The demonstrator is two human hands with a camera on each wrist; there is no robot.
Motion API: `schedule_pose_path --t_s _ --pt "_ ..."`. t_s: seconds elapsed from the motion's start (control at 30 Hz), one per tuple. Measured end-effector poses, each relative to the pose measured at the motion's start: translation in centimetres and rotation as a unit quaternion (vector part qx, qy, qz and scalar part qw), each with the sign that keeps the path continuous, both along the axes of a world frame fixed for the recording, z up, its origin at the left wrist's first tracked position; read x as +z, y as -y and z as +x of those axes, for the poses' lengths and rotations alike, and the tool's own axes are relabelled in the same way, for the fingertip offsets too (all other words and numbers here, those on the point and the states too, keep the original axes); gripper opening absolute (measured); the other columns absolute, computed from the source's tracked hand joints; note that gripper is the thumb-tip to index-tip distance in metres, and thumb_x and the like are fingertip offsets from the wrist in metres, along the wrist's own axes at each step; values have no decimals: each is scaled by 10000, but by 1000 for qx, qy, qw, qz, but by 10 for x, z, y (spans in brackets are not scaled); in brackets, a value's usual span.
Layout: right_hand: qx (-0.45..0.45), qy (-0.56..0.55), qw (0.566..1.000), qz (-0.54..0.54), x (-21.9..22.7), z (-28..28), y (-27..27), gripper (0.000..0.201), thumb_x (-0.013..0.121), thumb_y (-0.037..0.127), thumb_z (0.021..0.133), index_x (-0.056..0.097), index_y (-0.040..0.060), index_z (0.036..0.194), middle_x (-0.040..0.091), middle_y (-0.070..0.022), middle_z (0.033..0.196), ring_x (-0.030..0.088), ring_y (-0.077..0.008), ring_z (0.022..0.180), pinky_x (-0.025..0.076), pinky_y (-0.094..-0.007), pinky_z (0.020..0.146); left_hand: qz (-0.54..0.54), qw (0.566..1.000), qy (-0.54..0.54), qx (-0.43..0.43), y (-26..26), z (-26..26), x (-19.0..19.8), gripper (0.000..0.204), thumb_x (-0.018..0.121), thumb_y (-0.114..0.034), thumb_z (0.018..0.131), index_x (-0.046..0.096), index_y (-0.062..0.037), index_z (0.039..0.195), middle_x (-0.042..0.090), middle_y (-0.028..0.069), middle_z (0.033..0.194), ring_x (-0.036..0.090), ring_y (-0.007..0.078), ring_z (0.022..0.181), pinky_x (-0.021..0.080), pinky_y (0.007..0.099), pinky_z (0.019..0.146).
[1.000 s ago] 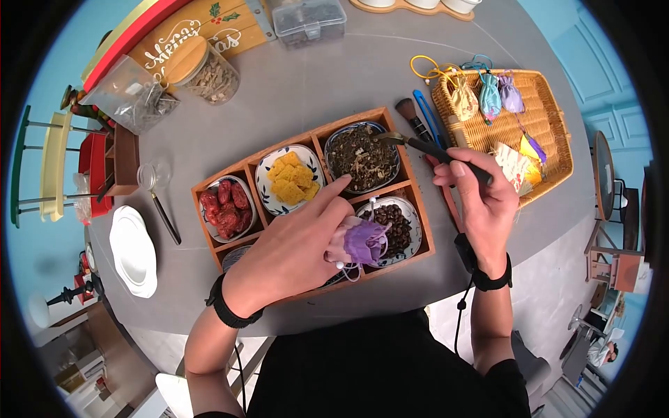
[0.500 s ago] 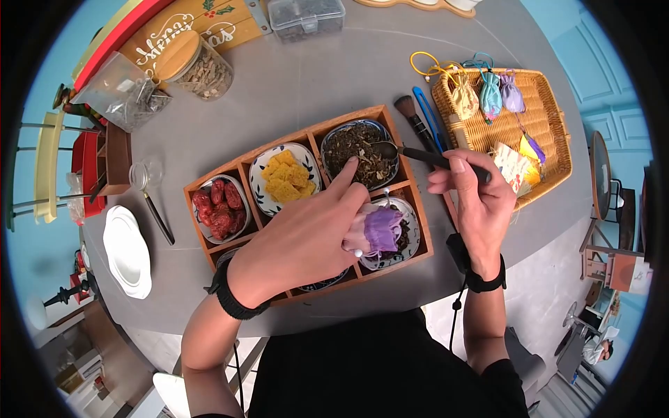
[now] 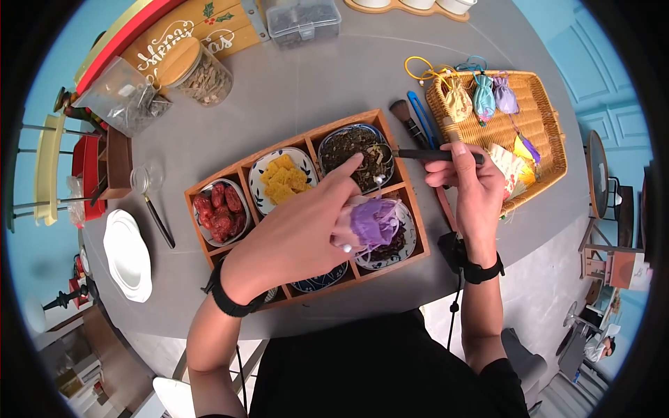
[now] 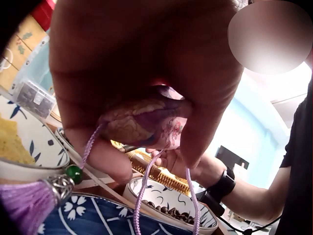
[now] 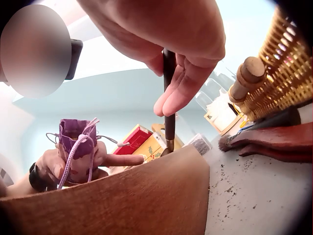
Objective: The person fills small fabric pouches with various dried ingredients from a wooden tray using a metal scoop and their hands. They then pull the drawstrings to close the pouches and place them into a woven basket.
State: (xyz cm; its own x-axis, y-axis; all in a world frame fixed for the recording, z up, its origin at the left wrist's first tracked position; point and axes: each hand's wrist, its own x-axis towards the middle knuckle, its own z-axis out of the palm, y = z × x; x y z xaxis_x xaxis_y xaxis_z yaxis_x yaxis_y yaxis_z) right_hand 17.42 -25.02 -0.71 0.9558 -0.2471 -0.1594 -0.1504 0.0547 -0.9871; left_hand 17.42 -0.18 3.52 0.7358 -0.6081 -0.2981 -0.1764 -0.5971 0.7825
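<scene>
Above the near right corner of the wooden tray (image 3: 407,181), we see the purple pouch (image 3: 375,221), its mouth open, held over the bowl of dark beans (image 3: 412,226). The left hand (image 3: 293,233) pinches the pouch between thumb and fingers, its index finger stretched out over the bowl of dried leaves (image 3: 348,143) in the far right corner; whether that fingertip touches the leaves we cannot tell. To the right of the pouch, the right hand (image 3: 474,188) pinches the spoon (image 3: 439,155) by its black handle, the spoon's head at the leaves, near the left index fingertip.
</scene>
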Motion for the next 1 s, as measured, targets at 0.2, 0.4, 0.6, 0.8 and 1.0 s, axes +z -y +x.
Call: schedule_pose_path --t_s 0.2,0.4,0.6,0.8,1.0 --pt "-12 40 999 24 -2 1 5 289 584 221 1008 632 -64 1018 712 -154 792 668 -157 614 543 -254 600 -43 992 -81 88 -10 -7 11 571 805 -110 748 514 -34 1233 618 119 1240 636 190 872 506 316 808" --pt "-27 81 996 20 11 -2 5 290 576 213 1010 633 -71 1005 709 -163 780 666 -169 599 550 -262 592 4 990 -91 112 -12 -6 6 550 810 -147 780 514 -35 1230 642 61 963 592 125 765 498 268 726" --pt "-41 123 992 2 40 -12 12 291 560 201 1014 635 -77 979 704 -175 763 662 -183 584 553 -268 578 -44 985 -102 129 -11 -3 5 605 815 -177 788 483 -19 1269 643 48 890 590 87 742 493 260 707" --pt "-11 170 985 -22 65 -27 8 262 544 162 1015 634 -80 970 700 -173 743 660 -180 569 552 -270 563 -71 976 -140 149 -9 0 1 697 810 -188 795 429 3 1347 654 63 916 622 95 801 493 264 754" --pt "66 130 989 -15 67 -34 -12 141 595 53 974 643 -75 1011 704 -150 857 689 -156 700 577 -278 651 -87 981 -116 128 -9 -1 -1 585 768 -206 820 455 38 1250 686 87 847 639 115 780 494 286 734"
